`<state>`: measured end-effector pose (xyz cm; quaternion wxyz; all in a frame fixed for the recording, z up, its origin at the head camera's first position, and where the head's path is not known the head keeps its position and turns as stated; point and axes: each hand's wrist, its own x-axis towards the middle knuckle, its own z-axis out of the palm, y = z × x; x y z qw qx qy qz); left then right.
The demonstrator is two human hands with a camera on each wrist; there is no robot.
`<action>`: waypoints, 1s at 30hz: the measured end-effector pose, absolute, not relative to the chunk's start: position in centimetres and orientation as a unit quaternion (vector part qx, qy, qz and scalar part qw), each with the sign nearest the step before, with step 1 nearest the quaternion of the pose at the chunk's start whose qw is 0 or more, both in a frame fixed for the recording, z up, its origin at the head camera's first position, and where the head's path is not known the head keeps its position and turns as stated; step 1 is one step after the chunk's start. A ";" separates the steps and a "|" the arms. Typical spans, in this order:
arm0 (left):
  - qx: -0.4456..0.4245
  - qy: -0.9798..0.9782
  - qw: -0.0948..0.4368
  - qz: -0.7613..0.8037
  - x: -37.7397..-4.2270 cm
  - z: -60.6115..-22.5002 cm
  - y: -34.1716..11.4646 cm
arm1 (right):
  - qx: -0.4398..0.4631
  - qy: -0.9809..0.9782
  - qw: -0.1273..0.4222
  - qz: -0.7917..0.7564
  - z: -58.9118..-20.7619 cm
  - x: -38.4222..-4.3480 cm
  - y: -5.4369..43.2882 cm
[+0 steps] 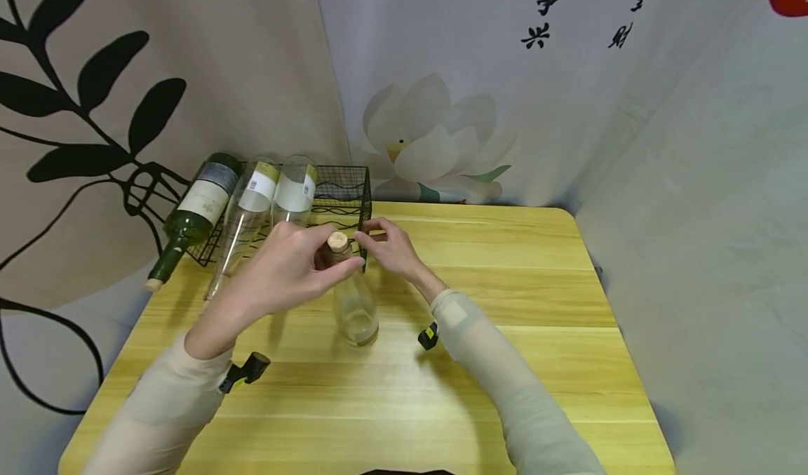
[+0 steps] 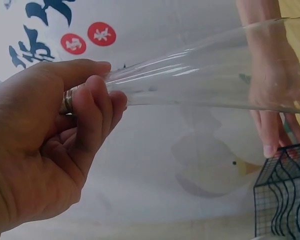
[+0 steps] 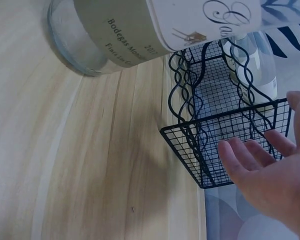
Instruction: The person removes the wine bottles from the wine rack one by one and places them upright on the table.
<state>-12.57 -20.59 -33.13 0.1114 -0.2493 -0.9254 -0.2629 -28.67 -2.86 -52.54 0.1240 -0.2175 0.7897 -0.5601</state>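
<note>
The clear glass bottle with the olive and white label (image 1: 356,317) is held by its neck in my left hand (image 1: 287,268), my thumb and fingers wrapped closely round the glass. Its pale round cork (image 1: 337,242) shows at the top, just beside my grip, and the body slants down below my fingers over the table; I cannot tell whether the base touches the wood.

My right hand (image 1: 394,250) holds no bottle: its fingers are loosely spread at the mesh end of the black wire rack with wavy bars (image 1: 344,189), just beside the bottle's neck as my head view shows it. I cannot tell how firmly they touch the wire.

In the rack, farther to my left, lie two clear glass bottles with pale labels (image 1: 293,191), side by side, and beyond them a dark green glass bottle with a cork (image 1: 202,205), its neck pointing toward me. Under everything is the yellow wooden table (image 1: 524,363), with a pale curtain printed with a lotus (image 1: 435,135) behind it
</note>
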 end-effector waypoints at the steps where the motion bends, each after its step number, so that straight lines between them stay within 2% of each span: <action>1: -0.249 -0.925 0.114 -0.265 -12.6 -33.2 -20.5 | -0.218 0.790 0.124 -0.559 -52.5 -28.7 -2.8; 22: -0.229 -0.922 0.141 -0.280 -12.4 -34.6 -20.9 | -0.220 0.789 0.124 -0.560 -52.6 -28.6 -3.0; 30: -0.217 -0.917 0.136 -0.305 -11.7 -34.7 -23.2 | -0.216 0.783 0.129 -0.569 -52.7 -28.7 -2.9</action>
